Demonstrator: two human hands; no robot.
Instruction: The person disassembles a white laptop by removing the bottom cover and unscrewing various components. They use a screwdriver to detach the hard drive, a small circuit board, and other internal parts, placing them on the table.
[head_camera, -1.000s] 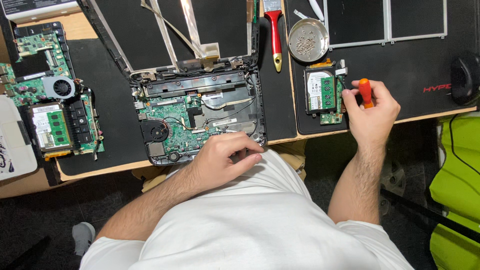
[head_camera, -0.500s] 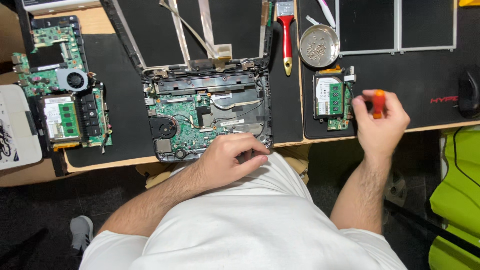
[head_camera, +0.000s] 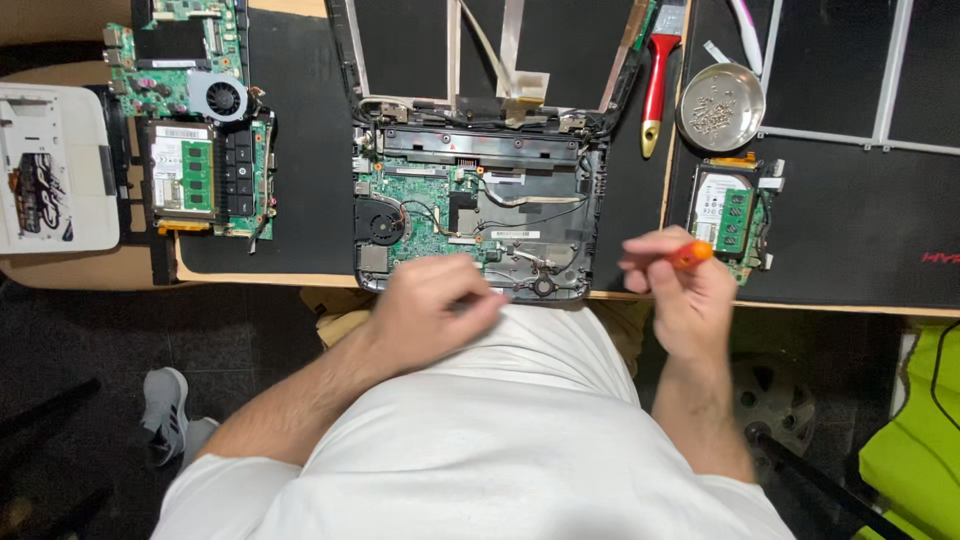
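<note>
Opened laptop base (head_camera: 480, 215) lies flat in the middle of the desk (head_camera: 120, 268), on a black mat, lid frame folded back away from the person; green board, fan and cables exposed, so everything inside is reachable from above

Left hand (head_camera: 435, 310) rests at the near edge of the base, fingers curled downward onto the lower rim of the board area; it looks like a steadying or picking hold, but whether anything small sits under the fingertips cannot be told

Right hand (head_camera: 680, 290) is closed around an orange-handled screwdriver (head_camera: 692, 254), held up just off the right near corner of the base, not touching it; the tip is hidden by blur

Round metal dish (head_camera: 720, 105) with loose screws sits beyond the right hand, within easy reach. Small drive-and-memory module (head_camera: 732, 220) lies just right of the base. A red-handled brush (head_camera: 655, 80) is beside the dish. A second stripped board with fan (head_camera: 195, 150) is parked well apart on the left
</note>
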